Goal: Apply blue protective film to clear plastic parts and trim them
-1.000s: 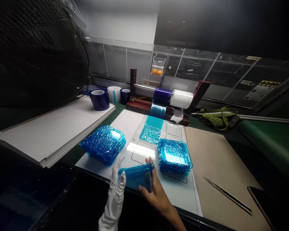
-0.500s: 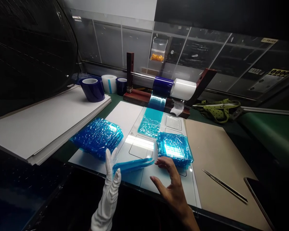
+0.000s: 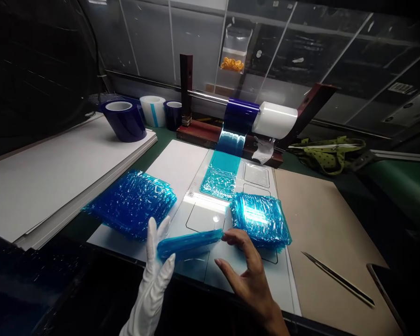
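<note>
My left hand [image 3: 156, 270], in a white glove, holds the left end of a small bundle of blue film sheets [image 3: 191, 242] between its thumb and fingers. The bundle stands on edge above the white board. My bare right hand [image 3: 247, 266] has its thumb and fingers spread in a curve, with the fingertips at the bundle's right end. A crinkled dark blue stack of film [image 3: 133, 203] lies left of the bundle, and a brighter blue stack [image 3: 261, 219] lies behind my right hand. Between the stacks, teal film [image 3: 220, 179] covers part of the board.
A red-brown stand [image 3: 199, 133] carries a dark blue roll [image 3: 243, 112] and a white roll [image 3: 276, 119]. More rolls [image 3: 126, 121] stand at the back left by white sheets [image 3: 66, 172]. Tweezers [image 3: 339, 280] lie on brown board [image 3: 322, 219], near a green pouch [image 3: 327, 154].
The view has tilted down and come closer. The bundle's right end is now at my right fingertips, where a small gap showed before. My left hand still grips the other end.
</note>
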{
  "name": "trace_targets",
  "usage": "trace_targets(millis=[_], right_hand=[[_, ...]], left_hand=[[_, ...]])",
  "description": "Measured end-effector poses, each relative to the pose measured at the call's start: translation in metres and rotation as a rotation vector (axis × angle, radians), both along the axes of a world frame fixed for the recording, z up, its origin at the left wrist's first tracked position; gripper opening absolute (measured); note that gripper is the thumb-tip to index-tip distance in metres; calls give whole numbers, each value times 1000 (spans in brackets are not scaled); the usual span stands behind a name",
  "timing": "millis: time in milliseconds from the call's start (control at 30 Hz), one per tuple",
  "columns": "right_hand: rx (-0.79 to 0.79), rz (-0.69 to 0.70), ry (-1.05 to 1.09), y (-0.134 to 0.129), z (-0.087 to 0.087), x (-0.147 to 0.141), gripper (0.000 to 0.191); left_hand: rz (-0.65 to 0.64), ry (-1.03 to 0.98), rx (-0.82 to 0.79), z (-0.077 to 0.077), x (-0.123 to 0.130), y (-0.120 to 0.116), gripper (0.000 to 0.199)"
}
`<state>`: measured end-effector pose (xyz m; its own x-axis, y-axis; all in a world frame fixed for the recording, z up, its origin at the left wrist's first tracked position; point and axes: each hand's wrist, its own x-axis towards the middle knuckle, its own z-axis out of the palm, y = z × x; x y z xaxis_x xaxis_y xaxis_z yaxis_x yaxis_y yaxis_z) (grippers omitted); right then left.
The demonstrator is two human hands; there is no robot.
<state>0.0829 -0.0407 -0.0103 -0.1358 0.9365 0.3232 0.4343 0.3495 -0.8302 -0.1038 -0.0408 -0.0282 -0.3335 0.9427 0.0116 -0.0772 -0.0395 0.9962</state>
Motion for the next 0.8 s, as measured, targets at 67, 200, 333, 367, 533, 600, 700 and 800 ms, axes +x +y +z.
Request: trace_targets(millis=[67, 200, 333, 367, 533, 600, 700, 800], right_hand=[[-13, -8, 4, 1, 0, -1, 46], [-10, 0, 25, 1, 1, -3, 45], [-16, 10, 58, -1, 0, -4, 44], [-21, 8, 65, -1, 0, -4, 44], [-46, 9, 92, -3, -2, -6, 45], [-48, 10, 92, -3, -3, -5, 46], [-64, -10, 86, -2, -3, -5, 47], [-82, -6, 70, 0, -3, -4, 47]], left_hand=[[7, 11, 11, 0, 1, 2, 100], [21, 27, 18, -3, 0, 2, 103], [-17, 9, 36, -4, -3, 0, 100], [-26, 4, 36, -4, -3, -1, 99], [-43, -14, 40, -4, -5, -4, 90], [-43, -14, 44, -4, -5, -4, 87], [-55, 6, 34, -5, -7, -3, 87], [-83, 53, -2, -7, -14, -2, 87]])
